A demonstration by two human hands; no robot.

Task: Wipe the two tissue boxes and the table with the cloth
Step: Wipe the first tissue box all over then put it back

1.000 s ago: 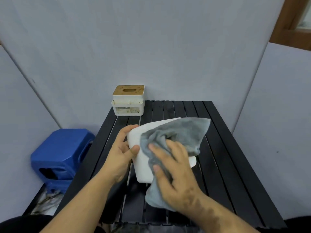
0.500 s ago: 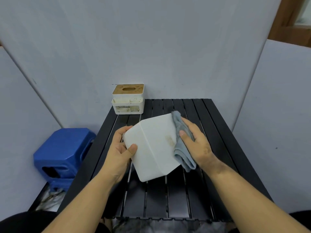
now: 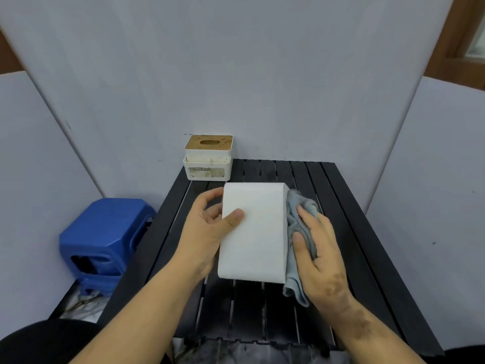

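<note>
1. Since half a second ago, the white tissue box [image 3: 253, 232] has turned from a corner-on tilt to show me one broad flat face, and the grey cloth [image 3: 299, 248] has slid along its right side toward me.
2. My left hand [image 3: 207, 237] grips the box from the left: its grip is curled round the left edge, thumb laid across the broad face, fingers behind the far-left corner.
3. My right hand [image 3: 319, 254] presses the cloth against the right side of the box; its fingers lie nearly straight over the bunched fabric, thumb tucked against it. The cloth's lower end hangs out below the hand near the desk.
4. I cannot tell whether the box is lifted off the black slatted desk [image 3: 354, 248] or has an edge resting on it; it sits over the middle of it.
5. At the far left corner of the desk stands the second tissue box [image 3: 208, 160], white with a brown slotted lid, well apart from both hands.
6. Left of the desk, lower down, sits a blue plastic stool [image 3: 105, 240].
</note>
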